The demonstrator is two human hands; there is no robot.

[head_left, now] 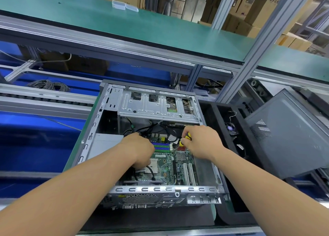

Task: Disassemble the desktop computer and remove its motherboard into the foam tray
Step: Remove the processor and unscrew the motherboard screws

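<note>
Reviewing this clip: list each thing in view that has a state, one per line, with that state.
computer case: lying on its side, side open.
side panel: off, leaning to the right of the case.
motherboard: still inside the case.
foam tray: right of the case, no motherboard in it.
screwdriver: gripped, tip down at the board.
right hand: grips the screwdriver.
left hand: rests on the board; fingers hidden.

I see a factory assembly line: green-topped workbench shelf [124,22] at twelve o'clock, aluminium frame post [258,45], stacked cardboard boxes [249,18] at one o'clock.
</note>
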